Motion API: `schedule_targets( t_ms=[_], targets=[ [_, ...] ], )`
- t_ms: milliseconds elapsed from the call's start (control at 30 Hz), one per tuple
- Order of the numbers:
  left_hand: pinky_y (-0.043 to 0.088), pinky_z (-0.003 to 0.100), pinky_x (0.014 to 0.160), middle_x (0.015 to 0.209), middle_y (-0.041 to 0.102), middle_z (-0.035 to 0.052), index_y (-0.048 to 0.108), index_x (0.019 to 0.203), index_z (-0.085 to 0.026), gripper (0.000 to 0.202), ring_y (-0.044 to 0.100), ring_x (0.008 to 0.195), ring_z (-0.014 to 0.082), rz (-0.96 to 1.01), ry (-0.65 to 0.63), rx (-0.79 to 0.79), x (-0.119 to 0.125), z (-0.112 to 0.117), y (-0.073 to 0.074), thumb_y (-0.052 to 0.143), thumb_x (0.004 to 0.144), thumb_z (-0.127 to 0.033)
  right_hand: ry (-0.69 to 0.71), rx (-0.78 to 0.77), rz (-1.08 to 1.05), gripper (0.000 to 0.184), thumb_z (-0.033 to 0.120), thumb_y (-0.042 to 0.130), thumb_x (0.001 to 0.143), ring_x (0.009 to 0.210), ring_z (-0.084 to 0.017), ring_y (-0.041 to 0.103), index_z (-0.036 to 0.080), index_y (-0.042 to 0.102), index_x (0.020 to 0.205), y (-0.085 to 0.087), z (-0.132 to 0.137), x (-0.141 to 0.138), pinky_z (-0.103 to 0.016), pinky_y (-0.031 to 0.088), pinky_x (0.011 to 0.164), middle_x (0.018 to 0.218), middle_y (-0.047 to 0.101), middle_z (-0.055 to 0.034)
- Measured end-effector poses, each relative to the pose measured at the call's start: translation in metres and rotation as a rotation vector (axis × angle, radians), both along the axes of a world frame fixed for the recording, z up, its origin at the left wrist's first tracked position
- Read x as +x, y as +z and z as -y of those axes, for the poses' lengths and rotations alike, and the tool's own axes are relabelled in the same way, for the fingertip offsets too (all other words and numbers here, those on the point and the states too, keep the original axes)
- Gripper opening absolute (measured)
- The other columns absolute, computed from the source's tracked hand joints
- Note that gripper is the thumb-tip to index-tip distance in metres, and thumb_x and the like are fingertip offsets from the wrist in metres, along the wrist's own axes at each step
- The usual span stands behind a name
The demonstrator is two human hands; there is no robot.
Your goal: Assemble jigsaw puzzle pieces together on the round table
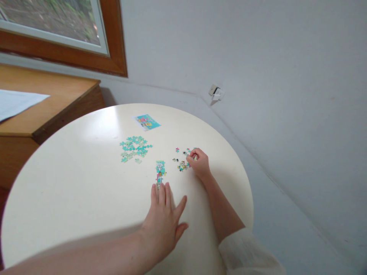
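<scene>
A narrow joined strip of jigsaw puzzle (160, 168) with a cartoon figure lies on the table in front of me. My left hand (162, 219) is open and palm down, its fingertips resting at the strip's near end and covering part of it. To the right, my right hand (201, 163) is closed in a pinch over a loose group of mixed-colour puzzle pieces (182, 165). It grips a puzzle piece, mostly hidden by the fingers. A separate pink piece (177, 150) lies just left of that hand.
A spread of turquoise and pale green puzzle pieces (133, 147) lies left of the strip. Farther back is a picture card (147, 122). The round white table (86, 191) stands near a wall with a socket (216, 93). At left is a wooden cabinet (65, 89).
</scene>
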State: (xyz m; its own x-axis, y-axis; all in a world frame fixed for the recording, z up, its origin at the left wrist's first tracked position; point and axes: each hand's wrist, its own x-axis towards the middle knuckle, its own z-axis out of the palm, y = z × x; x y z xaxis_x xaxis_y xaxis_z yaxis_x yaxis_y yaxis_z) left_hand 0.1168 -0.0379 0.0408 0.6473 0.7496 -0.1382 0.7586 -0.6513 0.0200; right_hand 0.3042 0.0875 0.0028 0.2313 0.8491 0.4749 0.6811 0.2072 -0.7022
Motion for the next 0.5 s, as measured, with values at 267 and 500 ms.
schedule_targets(
  t_ms=[267,500],
  targets=[
    [0.014,0.067,0.099,0.139,0.039,0.0214,0.033,0.138,-0.031,0.058,0.03,0.128,0.045,-0.009,0.004,-0.002,0.0003,-0.0001,-0.0015,0.037,0.086,-0.056,-0.092,-0.01,-0.084,0.007,0.025,0.047,0.057,0.052,-0.011,0.038,0.021,0.041,0.056,0.0005,-0.0002,-0.0003,-0.024,0.033,0.053,0.052,0.04,0.0054],
    [0.014,0.066,0.1,0.141,0.036,0.0227,0.03,0.14,-0.03,0.059,0.027,0.13,0.0457,-0.04,-0.001,-0.015,0.0007,-0.001,0.0003,0.037,0.086,-0.055,-0.111,0.003,-0.105,0.006,0.025,0.049,0.057,0.051,-0.01,0.04,0.021,0.043,0.056,-0.0001,-0.0013,0.0002,-0.024,0.035,0.053,0.052,0.043,0.0053]
  ],
)
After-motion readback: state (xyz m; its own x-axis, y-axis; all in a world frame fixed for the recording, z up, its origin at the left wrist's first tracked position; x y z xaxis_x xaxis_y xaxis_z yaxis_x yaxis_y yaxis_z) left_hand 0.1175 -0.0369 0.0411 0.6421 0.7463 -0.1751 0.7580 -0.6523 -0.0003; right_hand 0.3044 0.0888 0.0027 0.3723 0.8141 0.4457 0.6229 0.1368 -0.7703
